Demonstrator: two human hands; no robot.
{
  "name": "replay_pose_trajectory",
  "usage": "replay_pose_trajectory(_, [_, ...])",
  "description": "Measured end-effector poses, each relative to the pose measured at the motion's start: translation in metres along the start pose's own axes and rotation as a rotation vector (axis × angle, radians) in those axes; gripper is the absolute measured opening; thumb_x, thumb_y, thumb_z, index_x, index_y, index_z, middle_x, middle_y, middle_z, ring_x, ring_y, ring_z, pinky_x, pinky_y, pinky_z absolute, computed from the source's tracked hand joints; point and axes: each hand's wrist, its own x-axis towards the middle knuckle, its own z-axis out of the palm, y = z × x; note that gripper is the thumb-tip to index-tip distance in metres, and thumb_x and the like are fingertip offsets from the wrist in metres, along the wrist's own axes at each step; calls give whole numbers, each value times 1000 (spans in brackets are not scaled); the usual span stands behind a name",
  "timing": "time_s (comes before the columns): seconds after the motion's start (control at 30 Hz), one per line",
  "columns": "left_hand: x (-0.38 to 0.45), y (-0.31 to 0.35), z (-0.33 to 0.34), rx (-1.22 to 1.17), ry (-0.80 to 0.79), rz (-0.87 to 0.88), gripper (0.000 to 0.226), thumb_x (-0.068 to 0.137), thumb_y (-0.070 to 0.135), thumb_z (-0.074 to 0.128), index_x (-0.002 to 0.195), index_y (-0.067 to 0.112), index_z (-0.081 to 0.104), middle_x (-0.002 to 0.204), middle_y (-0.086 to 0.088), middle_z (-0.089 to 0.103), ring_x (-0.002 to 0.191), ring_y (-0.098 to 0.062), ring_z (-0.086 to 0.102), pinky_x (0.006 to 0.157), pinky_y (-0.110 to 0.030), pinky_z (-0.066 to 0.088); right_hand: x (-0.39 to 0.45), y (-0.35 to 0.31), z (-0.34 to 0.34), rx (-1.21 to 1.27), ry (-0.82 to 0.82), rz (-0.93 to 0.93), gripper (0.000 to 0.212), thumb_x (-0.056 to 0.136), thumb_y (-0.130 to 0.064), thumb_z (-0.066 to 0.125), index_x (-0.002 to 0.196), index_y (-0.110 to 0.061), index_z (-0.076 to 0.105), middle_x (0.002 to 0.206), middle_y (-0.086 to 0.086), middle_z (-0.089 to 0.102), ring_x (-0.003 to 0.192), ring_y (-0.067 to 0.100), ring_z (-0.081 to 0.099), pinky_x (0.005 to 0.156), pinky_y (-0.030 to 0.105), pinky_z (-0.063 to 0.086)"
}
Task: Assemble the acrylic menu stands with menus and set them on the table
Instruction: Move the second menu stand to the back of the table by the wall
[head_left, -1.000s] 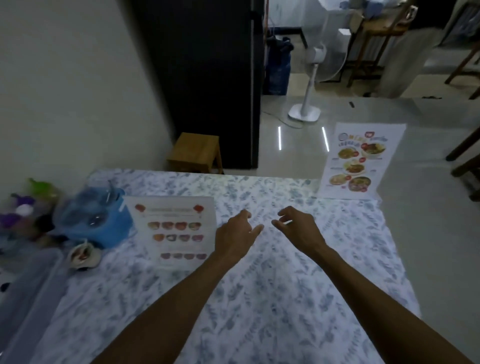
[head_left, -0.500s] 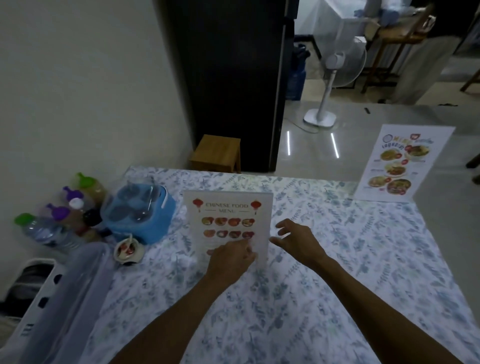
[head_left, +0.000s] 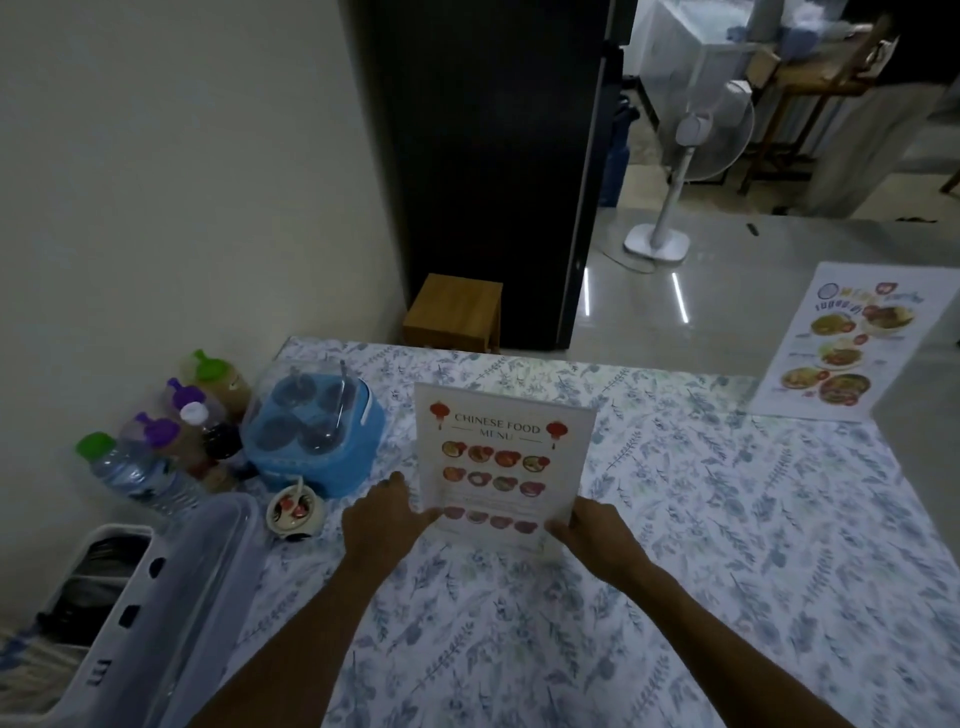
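Both hands grip the upright menu stand (head_left: 503, 470) mid-table (head_left: 675, 571): left hand (head_left: 382, 525) at its lower-left edge, right hand (head_left: 597, 532) lower-right. Left of stand: blue caddy (head_left: 317, 439) holding lidded cups; second stand (head_left: 844, 345) far right.

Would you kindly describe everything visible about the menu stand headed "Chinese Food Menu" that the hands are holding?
The clear acrylic stand with the white "Chinese Food Menu" sheet stands upright on the floral-patterned tablecloth, facing the camera. The sheet shows two red lanterns beside the heading and three rows of small dish photos. The left hand grips its lower left edge and the right hand its lower right corner. A blue condiment caddy sits apart to its left.
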Motion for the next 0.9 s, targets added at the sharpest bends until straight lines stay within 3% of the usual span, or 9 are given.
replay_pose_trajectory(0.1, [1, 10, 7, -567, -172, 40, 80, 63, 54, 88, 129, 23, 52, 117, 11, 65, 107, -15, 65, 84, -29, 52, -6, 5, 17, 14, 44, 48, 29, 98, -29, 55, 122, -15, 63, 116, 4, 72, 97, 19, 70, 79, 23, 56])
replay_pose_trajectory(0.17, [-4, 23, 10, -714, -174, 22, 81, 66, 33, 93, 133, 20, 49, 116, 9, 63, 106, -12, 61, 83, -21, 49, -10, 9, 29, 28, 64, 74, 29, 98, -31, 54, 123, -17, 62, 114, 2, 73, 94, 17, 70, 79, 24, 56])
replay_pose_trajectory(0.23, [-9, 31, 15, -764, -134, -36, 81, 66, 27, 93, 131, 16, 47, 116, 3, 62, 106, -15, 59, 85, -25, 49, -14, 13, 39, 42, 87, 93, 29, 99, -30, 53, 124, -17, 60, 112, 2, 73, 92, 17, 70, 78, 25, 56])
replay_pose_trajectory(0.43, [-7, 27, 26, -754, -107, -53, 76, 66, 36, 92, 126, 22, 47, 119, 3, 65, 108, -19, 63, 94, -38, 54, -17, 16, 56, 55, 171, 116, 41, 97, -46, 42, 120, -15, 55, 93, 3, 72, 77, 17, 68, 67, 29, 56])
replay_pose_trajectory(0.5, [-7, 27, 27, -765, -115, -52, 75, 67, 36, 92, 126, 24, 47, 115, 8, 63, 105, -14, 61, 90, -32, 54, -19, 16, 62, 102, 187, 123, 39, 99, -43, 45, 126, -16, 52, 100, -1, 71, 82, 16, 68, 70, 27, 56])
replay_pose_trajectory(0.63, [-12, 27, 30, -825, -123, -61, 65, 74, 30, 88, 124, 26, 46, 111, 13, 59, 103, -7, 57, 69, -3, 43, -21, 13, 72, 128, 229, 169, 36, 100, -34, 50, 132, -18, 48, 109, -2, 69, 91, 19, 69, 76, 31, 56])
replay_pose_trajectory(0.77, [-10, 25, 43, -922, -130, -76, 56, 78, 23, 84, 119, 28, 46, 103, 24, 58, 95, 1, 60, 67, 1, 45, -16, 6, 76, 161, 253, 224, 27, 101, -32, 48, 125, -19, 49, 116, 3, 68, 100, 22, 67, 82, 34, 56])
replay_pose_trajectory(0.83, [-5, 22, 51, -949, -125, -73, 58, 75, 32, 84, 120, 32, 47, 107, 24, 61, 99, 6, 60, 71, -1, 47, -9, 4, 78, 140, 271, 212, 27, 101, -31, 48, 125, -18, 50, 115, 3, 67, 98, 22, 67, 82, 35, 57])
replay_pose_trajectory(0.9, [5, 16, 57, -950, -136, -78, 61, 71, 47, 82, 121, 38, 47, 114, 17, 65, 105, -1, 64, 76, -6, 48, 0, 3, 82, 145, 299, 226, 24, 101, -33, 48, 122, -23, 47, 113, 1, 67, 93, 18, 68, 77, 34, 58])
